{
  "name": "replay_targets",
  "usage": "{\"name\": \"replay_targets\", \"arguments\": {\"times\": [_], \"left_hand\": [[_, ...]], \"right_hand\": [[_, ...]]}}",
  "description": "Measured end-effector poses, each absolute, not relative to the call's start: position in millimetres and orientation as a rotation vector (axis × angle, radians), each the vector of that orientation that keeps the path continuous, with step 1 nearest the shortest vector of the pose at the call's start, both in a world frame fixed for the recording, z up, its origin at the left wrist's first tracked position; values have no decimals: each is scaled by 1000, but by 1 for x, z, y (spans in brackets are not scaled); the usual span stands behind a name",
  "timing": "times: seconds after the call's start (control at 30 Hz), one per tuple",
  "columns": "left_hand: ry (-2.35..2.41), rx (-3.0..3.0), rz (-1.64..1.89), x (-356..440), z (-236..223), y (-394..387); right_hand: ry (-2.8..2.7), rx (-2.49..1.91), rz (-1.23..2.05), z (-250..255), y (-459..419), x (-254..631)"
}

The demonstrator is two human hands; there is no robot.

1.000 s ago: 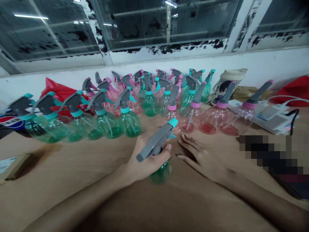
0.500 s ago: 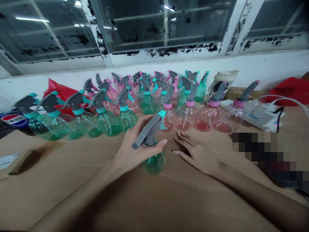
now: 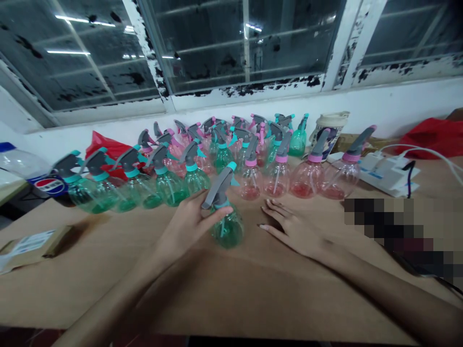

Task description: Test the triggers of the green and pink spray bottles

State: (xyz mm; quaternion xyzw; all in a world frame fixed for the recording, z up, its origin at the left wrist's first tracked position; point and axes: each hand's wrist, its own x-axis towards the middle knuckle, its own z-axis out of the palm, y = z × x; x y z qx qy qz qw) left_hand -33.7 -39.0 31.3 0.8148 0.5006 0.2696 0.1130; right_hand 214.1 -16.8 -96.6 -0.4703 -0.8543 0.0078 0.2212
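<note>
A green bottle [image 3: 228, 229] stands mid-frame on the brown bench [image 3: 260, 299], its neck clasped by the left hand [image 3: 188, 217].
The right hand [image 3: 294, 226], apart from the left, lies open, palm down, on the bench; green bottles [image 3: 176, 187] and pink bottles [image 3: 276, 180] line up behind. Across the top, dark windows [image 3: 217, 48] with patchy black-and-white edges reflect strip lights above a white wall [image 3: 390, 103].

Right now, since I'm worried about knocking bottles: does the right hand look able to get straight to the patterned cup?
Probably not straight: the right hand looks free, but the row of pink-collared bottles stands between it and the patterned cup.
</note>
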Motion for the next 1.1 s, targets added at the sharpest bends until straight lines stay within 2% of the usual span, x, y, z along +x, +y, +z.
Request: {"name": "replay_targets", "arguments": {"times": [0.13,0.47,1.1], "left_hand": [[1638,2400,776,-37,31,-9],[1638,2317,1032,-31,15,54],[1505,2068,1308,-21,10,83]], "right_hand": [[-2363,-1320,32,-97,-17,215],[-2288,-1345,179,-97,-15,216],[-2283,-1364,157,-97,-18,214]]}}
